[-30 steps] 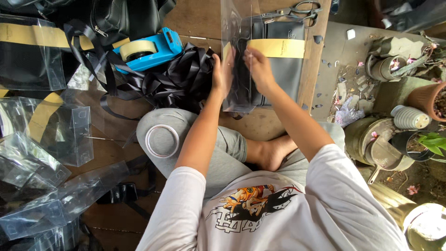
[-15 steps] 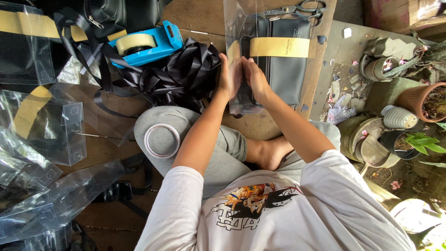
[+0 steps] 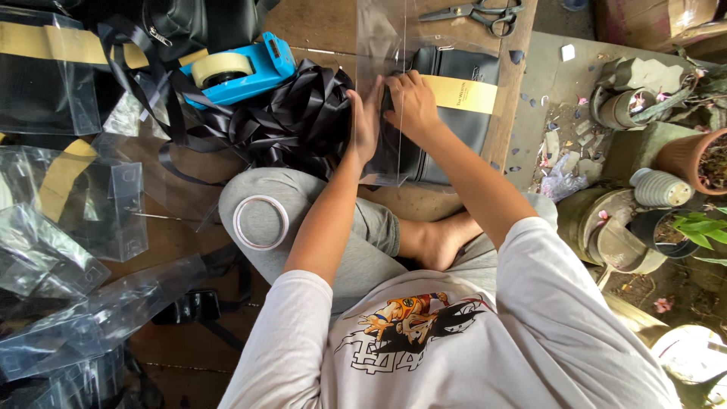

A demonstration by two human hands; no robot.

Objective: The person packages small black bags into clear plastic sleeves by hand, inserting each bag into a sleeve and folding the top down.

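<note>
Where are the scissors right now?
In the head view, the scissors lie at the top edge on the wooden floor, right of centre, just beyond the clear plastic box both hands are working on.

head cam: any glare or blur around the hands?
Head view: sharp, soft daylight; pale sheen on the clear plastic sleeve over the black bag with yellow band; left hand and right hand unblurred; wide-angle bending at the edges.

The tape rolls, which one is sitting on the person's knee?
The bare white ring roll, resting on the grey-trousered knee. The other, cream roll sits in the blue dispenser on the floor.
</note>
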